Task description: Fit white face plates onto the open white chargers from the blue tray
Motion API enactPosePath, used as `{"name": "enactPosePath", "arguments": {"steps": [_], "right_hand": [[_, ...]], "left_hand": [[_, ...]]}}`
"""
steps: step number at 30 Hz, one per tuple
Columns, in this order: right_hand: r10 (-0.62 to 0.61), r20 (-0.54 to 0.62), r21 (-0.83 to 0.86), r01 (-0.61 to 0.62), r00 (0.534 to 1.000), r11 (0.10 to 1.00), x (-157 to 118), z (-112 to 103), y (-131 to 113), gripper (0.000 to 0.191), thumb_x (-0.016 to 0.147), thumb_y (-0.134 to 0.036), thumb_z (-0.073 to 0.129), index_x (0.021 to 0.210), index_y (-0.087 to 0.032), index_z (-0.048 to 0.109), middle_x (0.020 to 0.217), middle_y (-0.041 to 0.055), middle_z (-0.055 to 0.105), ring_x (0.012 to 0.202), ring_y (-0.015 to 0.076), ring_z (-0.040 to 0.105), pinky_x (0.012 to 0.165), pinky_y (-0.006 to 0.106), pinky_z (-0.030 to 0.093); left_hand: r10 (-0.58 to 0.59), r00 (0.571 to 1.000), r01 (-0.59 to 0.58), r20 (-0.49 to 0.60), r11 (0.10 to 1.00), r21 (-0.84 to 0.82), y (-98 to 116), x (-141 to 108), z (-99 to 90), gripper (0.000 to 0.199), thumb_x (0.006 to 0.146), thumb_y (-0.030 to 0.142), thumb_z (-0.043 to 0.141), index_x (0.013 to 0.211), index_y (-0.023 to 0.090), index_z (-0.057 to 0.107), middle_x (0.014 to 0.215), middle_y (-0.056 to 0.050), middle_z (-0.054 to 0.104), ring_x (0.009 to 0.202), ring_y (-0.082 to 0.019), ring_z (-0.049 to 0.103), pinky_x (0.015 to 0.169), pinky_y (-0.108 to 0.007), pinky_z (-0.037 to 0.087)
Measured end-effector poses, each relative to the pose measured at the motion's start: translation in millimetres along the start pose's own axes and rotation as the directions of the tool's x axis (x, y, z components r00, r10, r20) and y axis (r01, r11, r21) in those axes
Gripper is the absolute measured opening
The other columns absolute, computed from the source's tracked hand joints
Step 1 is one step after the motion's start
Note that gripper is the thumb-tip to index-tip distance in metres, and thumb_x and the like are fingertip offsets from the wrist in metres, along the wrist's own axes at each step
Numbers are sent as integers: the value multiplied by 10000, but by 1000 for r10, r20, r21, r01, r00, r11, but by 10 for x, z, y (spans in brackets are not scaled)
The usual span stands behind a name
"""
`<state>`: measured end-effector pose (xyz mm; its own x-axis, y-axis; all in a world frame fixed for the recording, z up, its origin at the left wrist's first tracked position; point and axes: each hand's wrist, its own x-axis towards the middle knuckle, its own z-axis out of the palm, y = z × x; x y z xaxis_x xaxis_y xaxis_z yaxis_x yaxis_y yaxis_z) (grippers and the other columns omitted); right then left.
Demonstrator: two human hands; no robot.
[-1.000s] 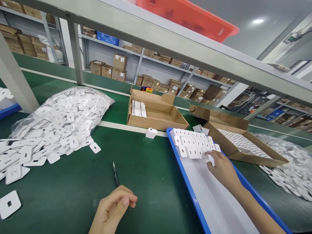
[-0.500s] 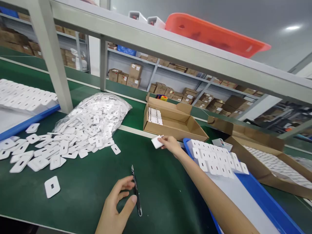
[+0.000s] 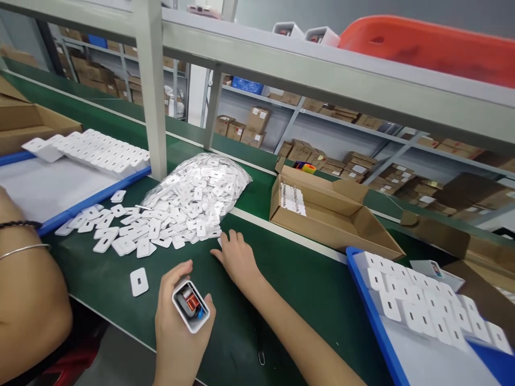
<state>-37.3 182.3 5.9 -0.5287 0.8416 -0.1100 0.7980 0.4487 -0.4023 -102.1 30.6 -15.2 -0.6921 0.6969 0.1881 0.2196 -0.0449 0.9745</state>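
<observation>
My left hand (image 3: pixel 181 316) is wrapped round a white charger housing (image 3: pixel 191 305), its open end turned up so a circuit board with red, black and blue parts shows inside. My right hand (image 3: pixel 239 260) reaches down to the green bench at the right edge of a pile of white end plates (image 3: pixel 155 228). Its fingers are apart, with a sliver of white plate just showing beside the thumb. Black tweezers (image 3: pixel 261 354) lie on the bench, partly hidden under my right forearm. A single plate with a slot (image 3: pixel 139 282) lies left of my left hand.
A clear bag of plates (image 3: pixel 205 185) stands behind the pile. Blue trays of white housings lie left (image 3: pixel 96 201) and right (image 3: pixel 370 316). An open cardboard box (image 3: pixel 333 228) is at the back. A co-worker's arm (image 3: pixel 32 289) is at left; a shelf beam (image 3: pixel 322 80) crosses above.
My right hand has moved from near the cardboard box, where it held a white piece, left to the plate pile. My left hand, previously open by the tweezers, now holds the charger housing. The view turned right-to-left.
</observation>
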Motion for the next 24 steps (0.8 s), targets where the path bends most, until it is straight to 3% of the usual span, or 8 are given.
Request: {"name": "enactPosePath", "arguments": {"steps": [4, 7, 11, 13, 16, 21, 24], "right_hand": [[33, -68, -107, -40, 997, 994, 151, 138, 49, 85, 934, -174, 604, 996, -143, 653, 1102, 58, 662, 1056, 200, 623, 917, 424, 528], [31, -102, -37, -35, 994, 999, -4, -10, 79, 110, 948, -123, 545, 936, -126, 654, 968, 48, 688, 919, 171, 658, 844, 364, 541], [68, -174, 169, -38, 982, 985, -643, -256, 14, 327, 997, -131, 320, 981, -174, 643, 836, 26, 689, 731, 140, 655, 647, 236, 514], [77, -237, 270, -11, 969, 963, -1061, -281, -35, 333, 1005, -193, 294, 1017, -210, 626, 848, 10, 678, 709, 132, 641, 605, 215, 493], [45, -318, 436, 104, 947, 894, -1570, -215, -29, 304, 1011, -266, 339, 1027, -251, 642, 836, -2, 635, 684, 121, 604, 600, 207, 465], [90, -308, 552, 101, 947, 827, -1919, -56, 195, 261, 1004, -330, 405, 1123, -268, 629, 869, 5, 586, 702, 124, 576, 564, 211, 428], [177, -318, 590, 48, 932, 806, -1986, 4, 323, 219, 938, -289, 491, 1119, -245, 606, 899, 8, 563, 729, 131, 568, 616, 221, 442]], "left_hand": [[-41, 998, 39, -40, 999, -34, 78, -34, -39, 348, 824, 244, 559, 1154, 249, 450, 983, -29, 511, 941, -216, 579, 838, -342, 497], [-24, 1000, 24, -4, 999, -35, 135, -123, 6, 329, 823, 252, 573, 1129, 254, 453, 996, -25, 504, 901, -189, 565, 816, -311, 492], [59, 996, -58, 63, 998, -20, 134, -223, 94, 357, 815, 214, 591, 1138, 263, 447, 1059, -32, 504, 916, -178, 582, 794, -286, 506], [127, 976, -133, 176, 991, 23, 126, -260, 136, 357, 804, 175, 575, 1117, 271, 431, 1043, -22, 499, 835, -156, 593, 721, -262, 511], [127, 929, -164, 349, 983, 78, 139, -322, 206, 275, 779, 146, 544, 996, 263, 422, 892, 15, 490, 670, -141, 555, 585, -243, 466], [150, 842, -252, 518, 959, 130, 152, -467, 342, 175, 814, 137, 504, 924, 249, 426, 848, 9, 484, 684, -175, 552, 598, -281, 446], [149, 826, -274, 544, 949, 154, 133, -559, 410, 223, 800, 75, 479, 936, 246, 432, 898, -14, 491, 756, -197, 541, 635, -296, 439]]}}
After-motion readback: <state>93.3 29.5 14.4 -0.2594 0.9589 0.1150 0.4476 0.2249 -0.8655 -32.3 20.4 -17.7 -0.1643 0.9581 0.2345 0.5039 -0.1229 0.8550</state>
